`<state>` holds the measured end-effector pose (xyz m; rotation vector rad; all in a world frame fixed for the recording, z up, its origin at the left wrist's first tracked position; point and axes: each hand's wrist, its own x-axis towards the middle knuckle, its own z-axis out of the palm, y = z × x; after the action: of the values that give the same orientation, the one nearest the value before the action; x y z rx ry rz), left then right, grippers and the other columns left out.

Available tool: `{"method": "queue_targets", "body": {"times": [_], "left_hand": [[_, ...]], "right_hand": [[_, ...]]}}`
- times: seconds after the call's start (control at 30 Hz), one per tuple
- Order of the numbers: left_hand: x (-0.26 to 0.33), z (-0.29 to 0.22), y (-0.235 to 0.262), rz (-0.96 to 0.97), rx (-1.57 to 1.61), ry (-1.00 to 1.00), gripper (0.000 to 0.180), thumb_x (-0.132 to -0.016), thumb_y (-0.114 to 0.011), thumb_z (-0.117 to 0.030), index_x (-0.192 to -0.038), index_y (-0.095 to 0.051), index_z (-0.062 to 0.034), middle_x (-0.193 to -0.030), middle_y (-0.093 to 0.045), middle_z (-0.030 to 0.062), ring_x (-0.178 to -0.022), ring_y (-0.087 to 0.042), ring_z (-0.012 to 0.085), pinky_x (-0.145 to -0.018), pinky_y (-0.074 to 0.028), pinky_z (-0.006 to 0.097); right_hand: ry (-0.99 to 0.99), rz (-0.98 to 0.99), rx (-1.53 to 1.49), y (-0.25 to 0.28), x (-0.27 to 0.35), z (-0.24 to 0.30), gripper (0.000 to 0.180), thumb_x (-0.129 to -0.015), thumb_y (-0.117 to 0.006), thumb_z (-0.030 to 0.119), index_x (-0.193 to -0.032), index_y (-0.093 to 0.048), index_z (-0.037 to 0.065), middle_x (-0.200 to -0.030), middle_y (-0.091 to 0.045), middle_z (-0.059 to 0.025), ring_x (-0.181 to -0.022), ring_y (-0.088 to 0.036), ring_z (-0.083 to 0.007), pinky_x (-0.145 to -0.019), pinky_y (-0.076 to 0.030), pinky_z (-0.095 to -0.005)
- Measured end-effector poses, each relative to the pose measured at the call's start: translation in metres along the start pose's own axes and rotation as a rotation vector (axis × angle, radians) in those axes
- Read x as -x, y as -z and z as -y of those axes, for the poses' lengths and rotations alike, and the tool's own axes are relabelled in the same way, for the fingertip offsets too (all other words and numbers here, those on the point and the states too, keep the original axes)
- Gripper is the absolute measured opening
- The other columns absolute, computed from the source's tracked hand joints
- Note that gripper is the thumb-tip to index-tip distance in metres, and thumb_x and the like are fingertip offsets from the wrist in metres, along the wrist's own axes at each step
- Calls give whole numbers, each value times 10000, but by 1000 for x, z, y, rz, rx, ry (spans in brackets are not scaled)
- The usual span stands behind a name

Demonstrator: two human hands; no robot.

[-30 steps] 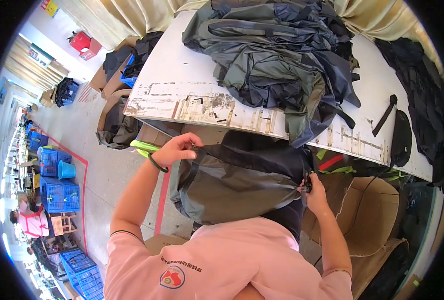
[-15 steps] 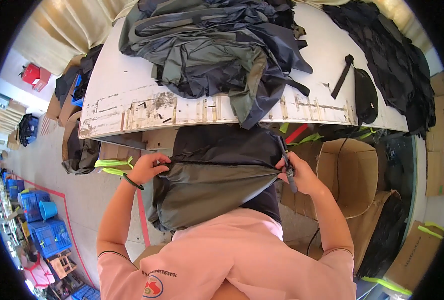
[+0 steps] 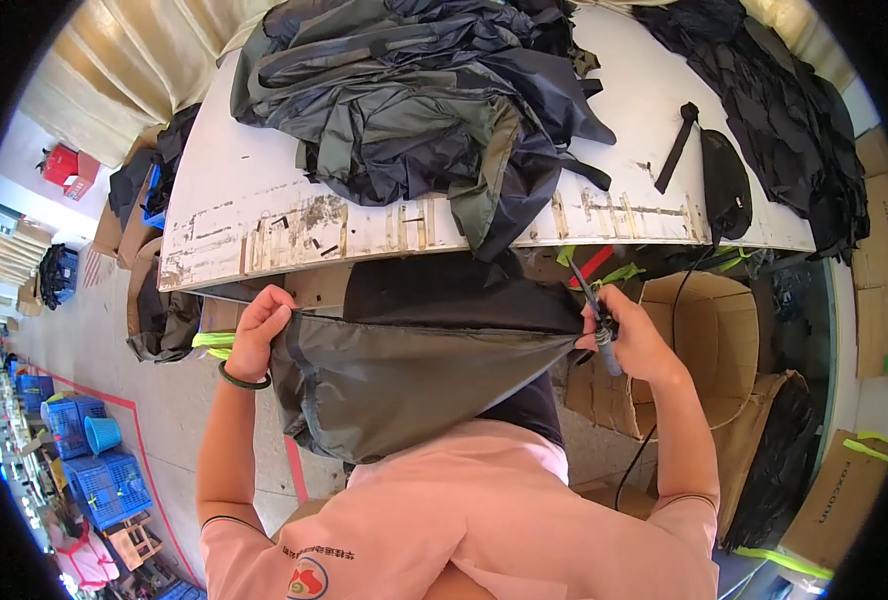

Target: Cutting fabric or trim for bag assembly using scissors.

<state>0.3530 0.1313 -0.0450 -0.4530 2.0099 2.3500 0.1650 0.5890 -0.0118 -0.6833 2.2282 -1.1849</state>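
Observation:
A dark olive-grey piece of thin fabric (image 3: 394, 385) lies stretched across my lap, its upper edge pulled nearly straight between my hands. At the left end of that edge, my left hand (image 3: 261, 330) pinches the corner between thumb and fingers. My right hand (image 3: 632, 338) grips scissors (image 3: 603, 335) with grey-wrapped handles, blades pointing up and away from me. The same hand's fingertips also meet the fabric's right end, which narrows to a point there. Some of those fingers are hidden behind the scissors.
Before me stands a white worktable (image 3: 234, 215) with a worn front edge, bearing a heap of dark fabric (image 3: 404, 110). A black pouch (image 3: 726, 185) and a pile of black pieces (image 3: 764, 110) lie at its right. An open cardboard box (image 3: 709, 350) stands beside my right arm.
My left hand has moved left and slightly up, drawing the fabric's edge out longer and flatter. My right hand has shifted slightly right with the scissors, whose blades now tilt more to the left.

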Motion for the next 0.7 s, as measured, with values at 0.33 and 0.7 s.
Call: {"method": "queue_targets", "body": {"times": [0.33, 0.7], "left_hand": [[2, 5, -5, -63, -316, -216, 55, -981, -465, -103, -970, -488, -54, -991, -545, -10, -906, -443, 49, -846, -347, 184], [11, -5, -15, -14, -273, -100, 98, -972, -494, -109, -1046, -516, -49, -979, -551, -28, -904, -489, 44, -831, -397, 211]], "right_hand": [[-39, 83, -23, -16, -11, -5, 387, -696, -786, 43, -976, -520, 21, -909, -625, -117, -863, -578, -234, -761, -462, -317], [107, 110, 270, -74, -50, -44, 298, -704, -664, -71, -947, -526, 32, -847, -630, -107, -790, -612, -269, -728, -473, -339]]}}
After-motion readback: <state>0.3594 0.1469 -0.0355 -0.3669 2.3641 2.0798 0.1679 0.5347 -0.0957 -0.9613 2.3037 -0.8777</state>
